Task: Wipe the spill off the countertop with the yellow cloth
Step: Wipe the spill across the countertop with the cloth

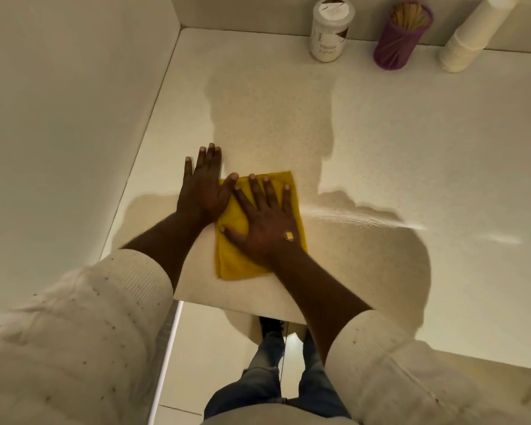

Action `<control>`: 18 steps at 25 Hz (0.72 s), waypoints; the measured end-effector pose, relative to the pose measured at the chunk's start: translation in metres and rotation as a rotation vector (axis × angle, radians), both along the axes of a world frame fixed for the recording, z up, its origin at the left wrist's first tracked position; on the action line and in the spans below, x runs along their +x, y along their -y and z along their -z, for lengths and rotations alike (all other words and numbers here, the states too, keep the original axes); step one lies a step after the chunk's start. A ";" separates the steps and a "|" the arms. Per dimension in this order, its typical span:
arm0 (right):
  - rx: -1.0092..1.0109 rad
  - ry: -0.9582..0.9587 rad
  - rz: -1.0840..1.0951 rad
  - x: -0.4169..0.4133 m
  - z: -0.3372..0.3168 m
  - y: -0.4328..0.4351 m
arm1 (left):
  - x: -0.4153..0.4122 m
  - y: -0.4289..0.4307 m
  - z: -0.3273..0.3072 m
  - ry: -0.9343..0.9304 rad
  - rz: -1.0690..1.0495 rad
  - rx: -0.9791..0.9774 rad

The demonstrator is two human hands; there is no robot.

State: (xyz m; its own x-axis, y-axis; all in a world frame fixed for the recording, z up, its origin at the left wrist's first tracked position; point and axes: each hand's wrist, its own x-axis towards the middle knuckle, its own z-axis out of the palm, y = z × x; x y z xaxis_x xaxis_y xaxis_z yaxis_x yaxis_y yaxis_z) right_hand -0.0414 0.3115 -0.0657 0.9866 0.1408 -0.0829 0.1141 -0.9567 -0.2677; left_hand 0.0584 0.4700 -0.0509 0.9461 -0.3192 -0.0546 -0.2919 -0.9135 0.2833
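Pressing flat, the right hand (265,223) spreads open on the yellow cloth (259,225) near the surface's (380,133) front edge. The left hand (204,187) lies open beside it. Wet streaks (356,217) trail rightward from the cloth.

I see my right hand (262,222) pressed flat, fingers spread, on the folded yellow cloth (252,256), which lies on the pale speckled desk (380,133) near its front edge, while my left hand (203,187) lies flat just beside it on the bare desk, its thumb touching the cloth's upper left corner. Thin wet streaks (350,216) run across the desk to the right of the cloth. Against the back wall stand a white labelled jar (330,32), a purple holder of wooden sticks (402,38) and a tilted stack of paper cups (469,38), all well apart from my hands.
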 end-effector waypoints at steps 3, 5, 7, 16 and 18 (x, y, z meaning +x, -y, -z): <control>-0.003 -0.007 0.104 -0.015 -0.002 0.041 | -0.014 0.014 0.006 0.001 0.120 0.053; -0.024 -0.022 0.193 -0.024 -0.004 0.078 | -0.024 0.019 0.007 0.005 0.164 0.096; -0.061 -0.032 0.306 -0.035 -0.005 0.123 | -0.033 0.025 0.007 -0.007 0.183 0.115; -0.144 -0.096 0.572 -0.065 -0.009 0.191 | -0.048 0.030 0.004 -0.056 0.153 0.072; -0.102 -0.060 0.425 -0.058 -0.011 0.138 | -0.049 0.032 0.002 -0.069 0.143 0.050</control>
State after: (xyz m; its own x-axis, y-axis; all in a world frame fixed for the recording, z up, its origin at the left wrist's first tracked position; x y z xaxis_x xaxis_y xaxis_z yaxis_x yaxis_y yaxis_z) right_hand -0.0992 0.1736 -0.0546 0.9479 -0.2886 -0.1345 -0.3085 -0.9370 -0.1636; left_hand 0.0094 0.4381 -0.0531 0.8846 -0.4458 -0.1367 -0.4016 -0.8774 0.2625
